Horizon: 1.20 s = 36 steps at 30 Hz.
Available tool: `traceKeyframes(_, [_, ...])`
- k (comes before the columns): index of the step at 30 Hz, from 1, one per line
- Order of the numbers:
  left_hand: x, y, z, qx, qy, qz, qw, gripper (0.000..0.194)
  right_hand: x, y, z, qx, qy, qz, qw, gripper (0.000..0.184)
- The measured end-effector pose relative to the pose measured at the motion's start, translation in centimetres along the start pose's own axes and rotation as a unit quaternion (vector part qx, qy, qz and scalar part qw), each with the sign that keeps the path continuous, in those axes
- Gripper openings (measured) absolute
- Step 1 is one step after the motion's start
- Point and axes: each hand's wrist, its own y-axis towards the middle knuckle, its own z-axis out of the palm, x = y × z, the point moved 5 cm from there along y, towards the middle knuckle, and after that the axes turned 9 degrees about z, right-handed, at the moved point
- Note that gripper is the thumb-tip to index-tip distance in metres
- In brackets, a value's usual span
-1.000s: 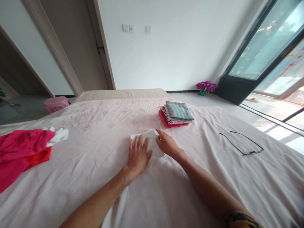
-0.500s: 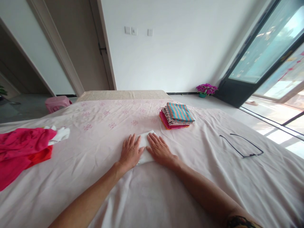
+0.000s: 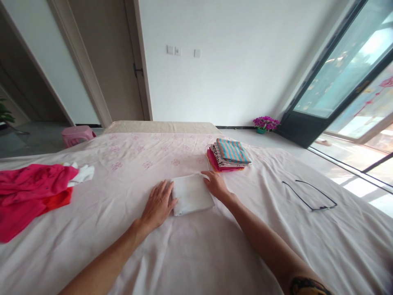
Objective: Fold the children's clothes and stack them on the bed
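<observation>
Cloth (image 3: 193, 196) lies folded flat on creased sheet (image 3: 190, 254)

So it's just one cam, worn on my head, facing forward and down. My left arm (image 3: 109, 252) comes in from about 7:30 and my right arm (image 3: 265, 237) from 4:30, so those are super close. The sheet (image 3: 196, 254) is near too, filling most of the lower half. Wall (image 3: 196, 90) is way farther back at 12, door (image 3: 107, 53) around 10, glass door (image 3: 328, 82) at 2.
</observation>
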Motion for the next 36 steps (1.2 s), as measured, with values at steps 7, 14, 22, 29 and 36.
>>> traceKeyframes(7, [-2.6,-0.1,-2.0,0.005,-0.031,0.121,0.992,0.062,2.3,1.9,-0.4,0.026,-0.050,-0.085,0.995,0.023])
traceKeyframes(14, [-3.2,-0.1,-2.0,0.041,-0.032,0.148,0.988,0.062,2.9,2.7,0.0,0.088,-0.107,-0.100,0.985,0.020])
traceKeyframes(22, [-3.2,-0.1,-1.8,0.042,-0.020,0.152,0.987,0.062,3.4,3.1,-0.4,0.045,-0.104,-0.147,0.983,0.012])
traceKeyframes(29, [-3.3,-0.1,-1.8,0.038,-0.023,0.149,0.988,0.062,2.7,3.3,0.2,0.056,-0.049,-0.106,0.992,0.018])
traceKeyframes(36, [-3.4,-0.1,-2.1,0.027,-0.032,0.152,0.988,0.060,1.9,4.0,2.1,0.045,-0.006,-0.068,0.997,0.026])
